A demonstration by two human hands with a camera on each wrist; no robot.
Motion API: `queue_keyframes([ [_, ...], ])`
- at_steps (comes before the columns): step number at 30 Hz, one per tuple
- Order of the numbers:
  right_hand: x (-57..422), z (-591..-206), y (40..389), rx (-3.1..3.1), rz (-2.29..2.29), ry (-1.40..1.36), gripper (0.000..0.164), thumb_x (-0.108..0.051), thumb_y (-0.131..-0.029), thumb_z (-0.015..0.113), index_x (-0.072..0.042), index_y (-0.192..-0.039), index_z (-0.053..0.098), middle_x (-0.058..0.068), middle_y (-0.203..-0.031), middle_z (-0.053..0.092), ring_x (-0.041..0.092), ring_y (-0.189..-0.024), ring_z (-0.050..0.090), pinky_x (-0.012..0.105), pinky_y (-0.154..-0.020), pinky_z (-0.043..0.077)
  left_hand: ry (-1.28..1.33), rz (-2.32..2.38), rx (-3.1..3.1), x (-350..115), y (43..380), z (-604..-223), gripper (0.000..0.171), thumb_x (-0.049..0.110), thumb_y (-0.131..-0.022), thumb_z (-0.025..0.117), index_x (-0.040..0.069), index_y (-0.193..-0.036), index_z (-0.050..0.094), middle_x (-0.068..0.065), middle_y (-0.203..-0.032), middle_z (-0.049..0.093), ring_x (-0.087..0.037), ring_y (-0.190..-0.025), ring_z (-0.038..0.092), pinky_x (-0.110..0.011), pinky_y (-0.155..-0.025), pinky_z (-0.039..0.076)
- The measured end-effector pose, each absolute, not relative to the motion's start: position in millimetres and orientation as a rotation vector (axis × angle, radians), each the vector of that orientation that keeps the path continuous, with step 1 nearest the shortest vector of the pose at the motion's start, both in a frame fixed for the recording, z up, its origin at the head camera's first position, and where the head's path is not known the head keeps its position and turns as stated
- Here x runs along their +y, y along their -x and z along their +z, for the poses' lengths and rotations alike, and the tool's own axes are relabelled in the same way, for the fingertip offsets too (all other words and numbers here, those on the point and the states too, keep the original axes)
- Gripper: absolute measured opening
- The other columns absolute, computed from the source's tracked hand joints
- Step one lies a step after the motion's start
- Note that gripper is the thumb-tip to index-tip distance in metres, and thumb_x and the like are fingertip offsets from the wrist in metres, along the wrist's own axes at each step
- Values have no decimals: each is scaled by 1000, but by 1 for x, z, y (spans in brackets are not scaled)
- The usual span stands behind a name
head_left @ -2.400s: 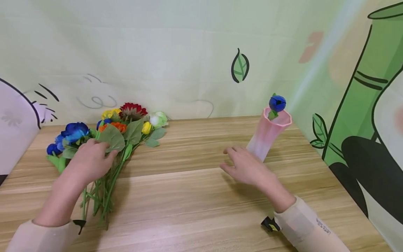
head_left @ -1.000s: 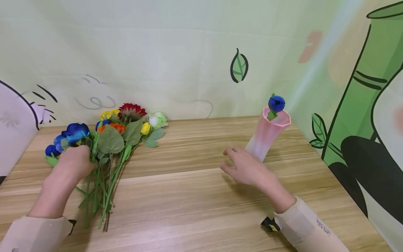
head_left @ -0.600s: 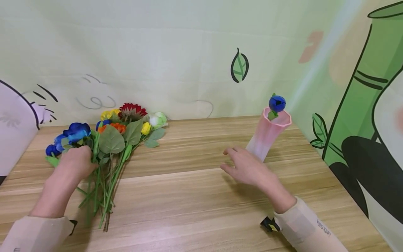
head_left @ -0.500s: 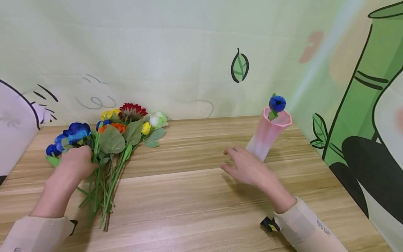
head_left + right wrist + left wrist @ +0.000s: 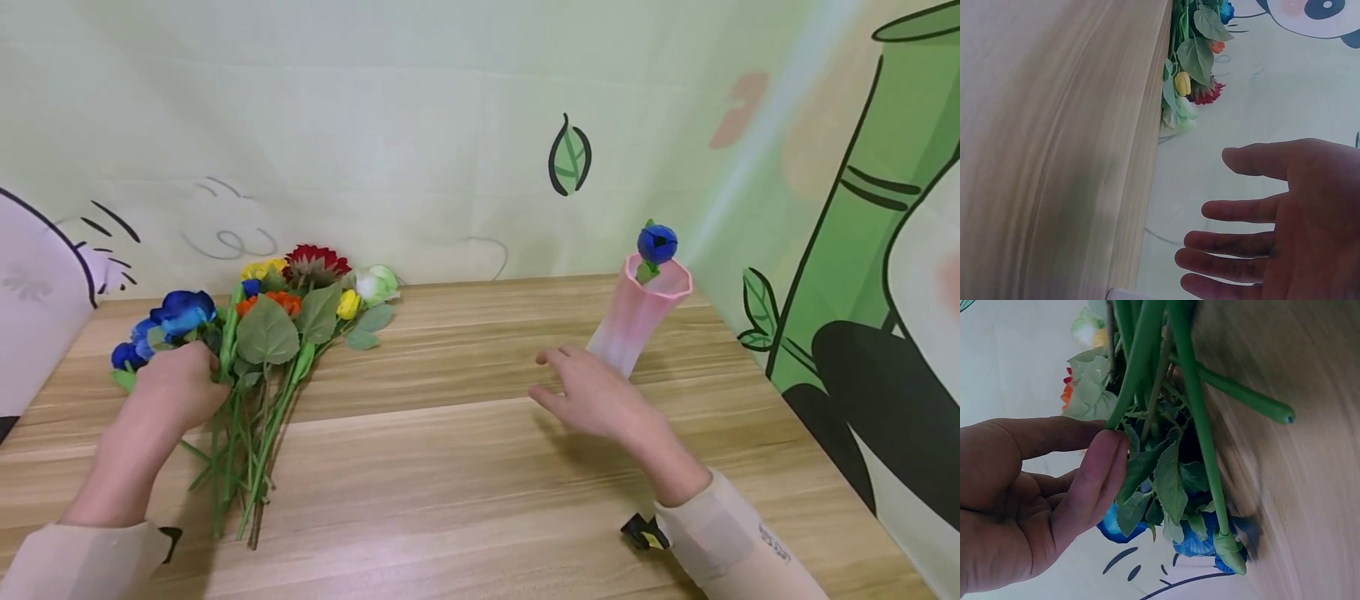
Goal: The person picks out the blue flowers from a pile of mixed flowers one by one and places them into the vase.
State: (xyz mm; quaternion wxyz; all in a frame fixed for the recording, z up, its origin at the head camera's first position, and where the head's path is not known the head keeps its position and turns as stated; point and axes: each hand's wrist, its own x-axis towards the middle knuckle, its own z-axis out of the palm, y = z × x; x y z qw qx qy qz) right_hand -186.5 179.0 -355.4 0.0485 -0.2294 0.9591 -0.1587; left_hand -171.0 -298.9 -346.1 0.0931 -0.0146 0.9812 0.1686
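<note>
My left hand is at the left side of a pile of artificial flowers, and its thumb and fingers pinch a thick green flower stem. That flower's head is hidden among the others. Around it lie blue flowers, an orange flower, a red flower and a large green leaf. Over the table, just left of a pink-and-white vase, my right hand hovers with relaxed, spread fingers and holds nothing. A single blue flower bud rises out of the vase.
The wooden table meets a printed cloth backdrop at its far edge. Yellow and white flowers form the right end of the pile. Loose stems point toward the near edge.
My left hand has dropped from the big leaf to lower left and taken hold of a green stem, which has shifted slightly upward. My right hand has barely moved.
</note>
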Motion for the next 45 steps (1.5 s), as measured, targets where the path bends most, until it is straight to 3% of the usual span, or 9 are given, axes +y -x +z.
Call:
queue_keyframes([
  [1, 179, -355, 186, 2925, -487, 703, 48, -34, -103, 64, 2, -134, 60, 20, -133, 62, 36, -123, 59, 52, -103, 48, 52, 514, 2924, -299, 170, -345, 36, 8, -89, 66, -20, -109, 57, -26, -87, 62, -35, -71, 57, -46, -59, 51],
  [6, 180, -355, 185, 2932, -479, 721, 47, -33, -103, 64, 2, -133, 60, 20, -132, 62, 36, -122, 59, 51, -103, 48, 70, 552, 2986, -300, 163, -343, 43, 10, -88, 66, -21, -116, 55, -35, -96, 63, -38, -73, 59, -50, -61, 52],
  [14, 180, -352, 182, 2930, -487, 742, 47, -33, -103, 64, 2, -134, 60, 20, -132, 63, 36, -121, 60, 51, -102, 48, 61, 667, 3041, -290, 155, -333, 45, 9, -90, 64, -21, -120, 52, -20, -85, 65, -28, -67, 57, -40, -54, 49],
  [23, 177, -354, 178, 2907, -534, 749, 49, -36, -102, 65, 1, -134, 60, 18, -131, 63, 33, -119, 61, 50, -100, 50, 7, 790, 3098, -262, 145, -324, 38, 10, -94, 64, -14, -121, 54, -29, -101, 68, -28, -70, 64, -38, -54, 51],
  [31, 168, -347, 177, 2905, -537, 796, 51, -37, -103, 63, 1, -137, 59, 18, -135, 62, 34, -126, 58, 50, -105, 46, -109, 903, 3145, -229, 142, -316, 34, 10, -94, 66, -9, -120, 59, -24, -101, 71, -29, -74, 68, -40, -59, 53],
  [45, 154, -340, 169, 2923, -604, 909, 45, -37, -103, 64, -3, -133, 62, 12, -131, 66, 29, -120, 62, 46, -102, 49, -250, 1156, 3013, -177, 142, -309, 33, 11, -97, 69, -3, -124, 58, -16, -103, 69, -20, -73, 69, -35, -60, 54],
])
